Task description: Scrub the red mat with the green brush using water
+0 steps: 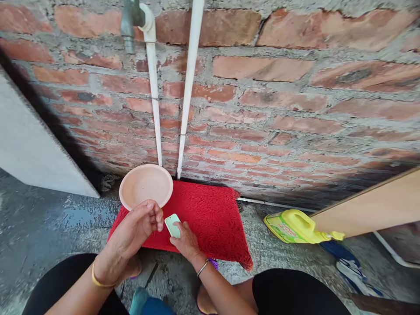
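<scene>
My left hand [136, 227] grips the near rim of a round pink plastic plate [146, 184] and holds it tilted over a red mat [210, 216]. My right hand [184, 238] holds a small pale green bar of soap [172, 224] just to the right of the plate's lower edge. A metal tap [128, 22] sticks out of the brick wall above the plate. I squat, and my knees show at the bottom of the view.
Two white pipes [183, 100] run down the brick wall [295, 96] to the wet concrete floor. A yellow-green detergent bottle [297, 226] lies on its side at the right, beside a wooden board [374, 205] and blue-white footwear [356, 269]. A grey slab [29, 144] leans at left.
</scene>
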Action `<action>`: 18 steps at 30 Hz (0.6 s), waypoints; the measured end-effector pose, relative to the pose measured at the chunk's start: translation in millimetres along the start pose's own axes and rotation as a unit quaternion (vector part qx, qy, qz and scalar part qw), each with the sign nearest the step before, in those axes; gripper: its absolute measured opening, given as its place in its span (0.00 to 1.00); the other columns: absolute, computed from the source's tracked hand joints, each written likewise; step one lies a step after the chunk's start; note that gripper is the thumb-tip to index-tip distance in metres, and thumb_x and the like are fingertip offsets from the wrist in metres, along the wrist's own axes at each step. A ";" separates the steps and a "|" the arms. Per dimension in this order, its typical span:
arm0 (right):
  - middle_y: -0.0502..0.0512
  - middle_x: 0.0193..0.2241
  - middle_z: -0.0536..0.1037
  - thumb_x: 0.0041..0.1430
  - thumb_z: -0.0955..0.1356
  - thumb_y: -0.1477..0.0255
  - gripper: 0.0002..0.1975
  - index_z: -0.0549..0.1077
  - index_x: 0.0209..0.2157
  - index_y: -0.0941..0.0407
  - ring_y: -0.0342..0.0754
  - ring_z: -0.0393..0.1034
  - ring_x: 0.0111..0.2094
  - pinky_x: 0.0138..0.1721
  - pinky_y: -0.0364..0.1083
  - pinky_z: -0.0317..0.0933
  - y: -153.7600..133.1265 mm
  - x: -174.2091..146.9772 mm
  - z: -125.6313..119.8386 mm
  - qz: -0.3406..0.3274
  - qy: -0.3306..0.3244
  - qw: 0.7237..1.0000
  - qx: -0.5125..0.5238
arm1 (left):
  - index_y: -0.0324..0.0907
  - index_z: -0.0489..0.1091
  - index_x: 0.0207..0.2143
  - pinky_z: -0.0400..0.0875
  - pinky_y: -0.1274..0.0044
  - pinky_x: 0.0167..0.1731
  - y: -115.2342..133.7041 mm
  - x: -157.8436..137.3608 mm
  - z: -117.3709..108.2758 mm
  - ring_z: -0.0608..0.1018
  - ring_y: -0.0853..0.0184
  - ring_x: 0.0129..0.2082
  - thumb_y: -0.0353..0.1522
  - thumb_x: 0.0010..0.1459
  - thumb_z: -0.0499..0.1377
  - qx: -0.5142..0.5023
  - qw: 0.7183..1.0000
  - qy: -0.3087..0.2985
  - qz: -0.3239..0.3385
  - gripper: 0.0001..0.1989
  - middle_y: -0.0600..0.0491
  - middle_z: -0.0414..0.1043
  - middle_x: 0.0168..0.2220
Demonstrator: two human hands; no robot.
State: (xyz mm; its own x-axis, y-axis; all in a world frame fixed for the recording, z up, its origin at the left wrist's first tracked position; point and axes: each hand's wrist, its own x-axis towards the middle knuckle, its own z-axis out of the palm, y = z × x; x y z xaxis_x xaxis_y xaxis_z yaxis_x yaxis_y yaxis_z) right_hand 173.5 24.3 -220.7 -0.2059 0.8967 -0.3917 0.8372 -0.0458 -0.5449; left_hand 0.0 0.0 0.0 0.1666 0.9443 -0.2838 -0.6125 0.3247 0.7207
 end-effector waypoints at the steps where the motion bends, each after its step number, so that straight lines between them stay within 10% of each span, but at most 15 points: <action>1: 0.53 0.47 0.69 0.49 0.71 0.67 0.27 0.70 0.53 0.47 0.49 0.70 0.42 0.40 0.44 0.60 5.9 4.9 -11.8 0.007 0.022 1.000 0.012 | 0.41 0.69 0.26 0.69 0.78 0.28 -4.6 3.5 -10.1 0.70 0.70 0.25 0.39 0.54 0.65 0.001 1.000 0.026 -0.008 0.13 0.55 0.67 0.24; 9: 0.64 0.51 0.67 0.60 0.64 0.58 0.30 0.60 0.61 0.55 0.58 0.69 0.49 0.46 0.52 0.62 107.4 53.8 -158.2 0.354 0.249 0.896 0.103 | 0.41 0.67 0.23 0.68 0.78 0.26 -10.6 23.2 -40.6 0.67 0.70 0.25 0.42 0.45 0.71 0.060 0.989 0.137 -0.009 0.18 0.56 0.65 0.23; 13: 0.67 0.51 0.66 0.60 0.64 0.58 0.31 0.59 0.62 0.56 0.57 0.72 0.45 0.44 0.52 0.63 75.8 59.8 -117.6 0.355 0.217 0.906 0.082 | 0.41 0.68 0.23 0.67 0.78 0.26 -17.1 31.1 -31.4 0.67 0.70 0.25 0.44 0.45 0.70 0.097 0.988 0.118 -0.018 0.19 0.55 0.66 0.22; 18: 0.58 0.51 0.68 0.52 0.69 0.65 0.28 0.67 0.56 0.48 0.53 0.72 0.46 0.44 0.48 0.62 18.9 46.7 -31.2 0.123 0.049 0.990 0.045 | 0.41 0.70 0.24 0.67 0.78 0.27 -25.2 36.4 -21.6 0.68 0.70 0.25 0.46 0.45 0.71 0.118 0.987 0.106 -0.036 0.19 0.55 0.67 0.23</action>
State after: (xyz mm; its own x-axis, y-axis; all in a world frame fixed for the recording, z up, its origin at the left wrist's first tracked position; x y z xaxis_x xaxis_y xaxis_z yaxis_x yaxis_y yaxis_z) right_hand 195.5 79.1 -226.1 0.0516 0.8915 -0.4500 0.8064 -0.3030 -0.5079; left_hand 4.8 25.0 -42.2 0.0231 0.8940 -0.4475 -0.4044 0.4177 0.8136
